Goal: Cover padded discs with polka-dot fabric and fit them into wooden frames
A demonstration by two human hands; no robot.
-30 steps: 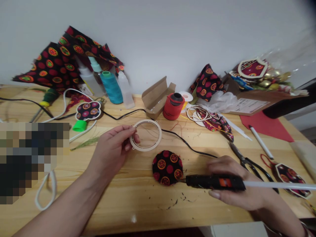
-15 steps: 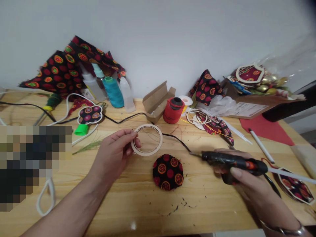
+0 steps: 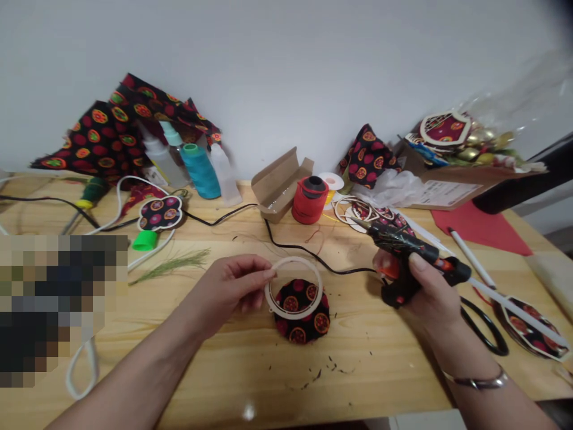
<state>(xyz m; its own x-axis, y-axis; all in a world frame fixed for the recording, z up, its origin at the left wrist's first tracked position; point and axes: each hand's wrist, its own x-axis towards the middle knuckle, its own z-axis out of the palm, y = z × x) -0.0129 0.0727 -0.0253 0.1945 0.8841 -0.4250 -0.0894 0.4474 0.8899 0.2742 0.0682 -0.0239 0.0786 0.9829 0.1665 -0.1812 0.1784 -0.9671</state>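
Note:
My left hand (image 3: 230,289) pinches a thin pale wooden ring (image 3: 293,288) by its left edge and holds it just over a round patch of black fabric with red and orange dots (image 3: 301,307) that lies on the wooden table (image 3: 250,364). My right hand (image 3: 425,286) grips a black hot glue gun (image 3: 409,254) by its handle, nozzle pointing up and to the left, away from the ring. A white glue stick sticks out behind the gun to the right. The gun's black cord (image 3: 295,245) runs across the table behind the ring.
At the back stand a red thread spool (image 3: 310,200), a teal spool (image 3: 200,170), squeeze bottles, an open cardboard box (image 3: 280,182) and patterned fabric (image 3: 111,134). Scissors (image 3: 486,325), a pen and covered wooden shapes lie to the right. A blurred patch covers the left.
My left hand has brought the ring down and right, over the fabric circle. My right hand has lifted the glue gun off the table and swung its nozzle up and away.

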